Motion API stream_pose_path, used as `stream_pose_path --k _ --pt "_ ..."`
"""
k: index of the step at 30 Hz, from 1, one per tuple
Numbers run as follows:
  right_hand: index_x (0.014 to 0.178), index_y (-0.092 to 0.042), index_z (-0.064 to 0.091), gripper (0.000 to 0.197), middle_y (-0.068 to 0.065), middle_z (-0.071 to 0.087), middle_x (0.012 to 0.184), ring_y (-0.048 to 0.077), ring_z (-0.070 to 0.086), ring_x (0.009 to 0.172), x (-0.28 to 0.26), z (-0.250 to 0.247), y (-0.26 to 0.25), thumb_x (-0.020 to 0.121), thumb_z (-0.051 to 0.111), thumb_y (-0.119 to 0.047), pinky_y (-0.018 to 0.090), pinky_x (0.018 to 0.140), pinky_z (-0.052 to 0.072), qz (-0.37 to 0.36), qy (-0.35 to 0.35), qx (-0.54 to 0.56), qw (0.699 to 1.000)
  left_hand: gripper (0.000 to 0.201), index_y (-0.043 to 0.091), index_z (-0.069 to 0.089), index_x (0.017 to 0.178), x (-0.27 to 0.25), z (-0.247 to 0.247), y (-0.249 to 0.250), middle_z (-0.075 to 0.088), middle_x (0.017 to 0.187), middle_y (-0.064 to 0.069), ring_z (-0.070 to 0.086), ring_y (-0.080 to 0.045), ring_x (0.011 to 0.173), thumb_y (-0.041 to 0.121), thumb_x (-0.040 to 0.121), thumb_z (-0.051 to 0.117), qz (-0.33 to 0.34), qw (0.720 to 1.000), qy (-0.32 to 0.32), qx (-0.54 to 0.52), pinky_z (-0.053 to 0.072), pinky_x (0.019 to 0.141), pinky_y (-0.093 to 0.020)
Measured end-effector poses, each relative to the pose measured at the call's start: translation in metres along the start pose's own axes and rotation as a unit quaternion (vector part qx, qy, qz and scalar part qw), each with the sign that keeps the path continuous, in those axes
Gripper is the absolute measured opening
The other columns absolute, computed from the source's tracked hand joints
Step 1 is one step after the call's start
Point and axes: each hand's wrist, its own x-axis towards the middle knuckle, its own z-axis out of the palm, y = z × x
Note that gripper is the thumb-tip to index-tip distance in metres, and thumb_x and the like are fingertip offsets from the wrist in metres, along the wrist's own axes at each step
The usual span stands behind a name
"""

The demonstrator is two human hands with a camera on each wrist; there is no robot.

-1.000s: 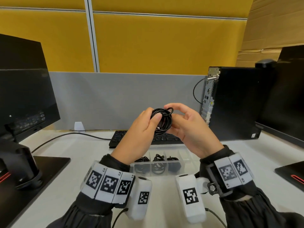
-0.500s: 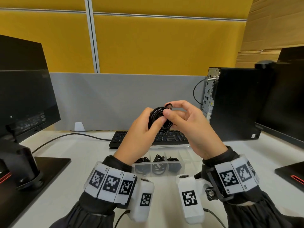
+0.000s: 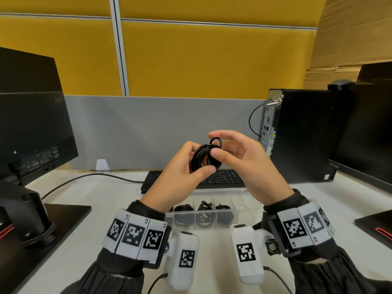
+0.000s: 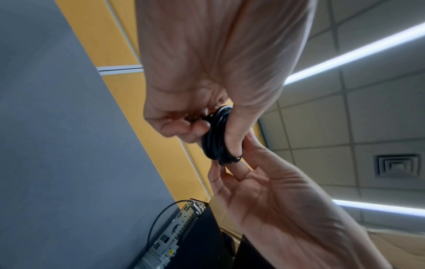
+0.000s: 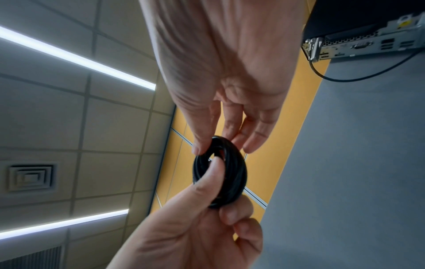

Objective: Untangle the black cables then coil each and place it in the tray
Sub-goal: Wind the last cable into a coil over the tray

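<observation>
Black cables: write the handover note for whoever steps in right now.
Left hand: grips the coiled black cable, held up above the keyboard.
Right hand: thumb and fingers pinch the coil's top loop.
Tray: clear, on the desk in front of the keyboard; three coiled cables already sit in its left compartments, the right ones look free.
Done: three stored, fourth nearly wound.
Left: finish this coil, set it in a free compartment.

I hold a black cable (image 3: pixel 204 157) wound into a tight coil, raised above the surface between both my hands. Below it, my clear tray (image 3: pixel 244 205) has three coiled cables (image 3: pixel 203 211) in neighbouring compartments.
</observation>
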Motion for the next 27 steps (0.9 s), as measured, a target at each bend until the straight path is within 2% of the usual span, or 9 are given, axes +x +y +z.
stream_pose_path --k 4,6,9,12,15,17,21,24,27 --pt "0.109 -0.023 0.064 0.023 0.002 0.071 0.102 0.015 0.065 0.1 0.001 -0.001 -0.001 0.087 0.063 -0.015 0.03 0.094 0.05 -0.016 0.015 -0.014 1.0 0.023 0.015 0.055 0.103 0.0 -0.001 0.003 0.063 0.091 0.005 0.06 0.001 0.082 0.006 0.084 0.065 0.008 0.998 0.016 -0.06 0.049 0.076 -0.013" --pt "0.108 -0.023 0.065 0.022 0.001 0.07 0.105 0.013 0.064 0.101 0.002 -0.001 0.0 0.087 0.061 -0.018 0.027 0.093 0.05 -0.018 0.017 -0.023 0.999 0.025 0.013 0.056 0.101 0.001 -0.002 0.004 0.063 0.087 0.005 0.061 0.0 0.08 0.004 0.081 0.068 0.018 0.997 0.018 -0.077 0.049 0.074 -0.013" --pt "0.109 -0.017 0.064 0.021 0.003 0.07 0.105 0.012 0.065 0.1 0.003 -0.003 0.001 0.088 0.058 -0.018 0.027 0.093 0.05 -0.009 0.01 -0.017 1.0 0.024 0.013 0.056 0.096 0.0 -0.002 0.005 0.061 0.074 0.013 0.06 0.001 0.074 0.004 0.078 0.069 0.024 0.995 0.004 -0.1 0.048 0.069 -0.012" --pt "0.108 -0.012 0.064 0.02 0.006 0.07 0.103 0.015 0.065 0.1 0.002 -0.003 0.001 0.091 0.056 -0.015 0.028 0.092 0.05 -0.003 -0.003 -0.027 1.0 0.025 0.011 0.052 0.1 -0.001 -0.002 0.005 0.057 0.075 0.012 0.057 0.004 0.072 0.003 0.08 0.065 0.003 0.994 -0.021 -0.111 0.046 0.068 -0.011" --pt "0.106 -0.012 0.064 0.017 0.007 0.07 0.101 0.018 0.065 0.1 0.002 0.0 0.001 0.093 0.054 -0.012 0.033 0.094 0.05 0.004 -0.025 -0.055 0.998 0.037 0.012 0.047 0.108 -0.002 -0.001 0.002 0.053 0.081 0.007 0.055 0.001 0.074 0.006 0.079 0.071 -0.051 0.992 -0.048 -0.107 0.046 0.071 -0.017" --pt "0.103 -0.016 0.065 0.015 0.005 0.071 0.1 0.018 0.064 0.1 0.002 0.002 0.002 0.094 0.054 -0.014 0.039 0.095 0.049 0.004 -0.037 -0.084 0.996 0.052 0.016 0.044 0.112 -0.001 -0.002 0.0 0.053 0.083 0.006 0.055 -0.004 0.078 0.012 0.069 0.075 -0.091 0.99 -0.048 -0.1 0.047 0.077 -0.023" --pt "0.1 -0.021 0.064 0.012 0.003 0.07 0.1 0.016 0.063 0.098 0.002 0.004 0.006 0.094 0.053 -0.018 0.046 0.094 0.046 0.009 -0.054 -0.13 0.99 0.057 0.02 0.041 0.113 0.0 -0.002 -0.002 0.052 0.096 -0.003 0.051 -0.013 0.086 0.016 0.06 0.062 -0.124 0.989 -0.048 -0.067 0.044 0.077 -0.03" --pt "0.105 -0.014 0.064 0.017 0.003 0.07 0.098 0.014 0.064 0.095 0.003 0.005 0.007 0.095 0.051 -0.02 0.041 0.093 0.049 0.028 -0.074 -0.131 0.988 0.053 0.021 0.046 0.114 0.002 0.001 -0.006 0.059 0.102 -0.003 0.057 -0.014 0.089 0.016 0.071 0.076 -0.135 0.989 -0.037 -0.051 0.046 0.073 -0.028" --pt "0.106 -0.012 0.063 0.018 0.001 0.07 0.095 0.011 0.065 0.09 0.002 0.003 0.008 0.096 0.05 -0.02 0.032 0.088 0.052 0.052 -0.102 -0.101 0.988 0.036 0.019 0.056 0.116 0.004 0.003 -0.007 0.066 0.106 -0.006 0.063 -0.013 0.092 0.021 0.082 0.069 -0.126 0.989 -0.07 -0.031 0.048 0.072 -0.026"
